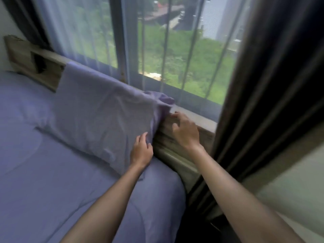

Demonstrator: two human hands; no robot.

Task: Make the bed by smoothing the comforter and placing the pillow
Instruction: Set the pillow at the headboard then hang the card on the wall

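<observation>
A lavender pillow (98,113) leans tilted against the wooden headboard (26,57), its lower edge on the lavender comforter (43,172) that covers the bed. My left hand (142,149) rests on the pillow's near right edge, fingers pressed against the fabric. My right hand (184,130) hovers over the headboard's wooden side just right of the pillow, fingers spread and curled, holding nothing. The pillowcase's loose open end (163,100) bunches at the top right corner.
A window (175,50) with vertical bars and a sheer curtain stands right behind the headboard. A dark curtain (263,102) hangs at the right. The window ledge (196,116) runs behind the headboard. A wall (294,193) is at the far right.
</observation>
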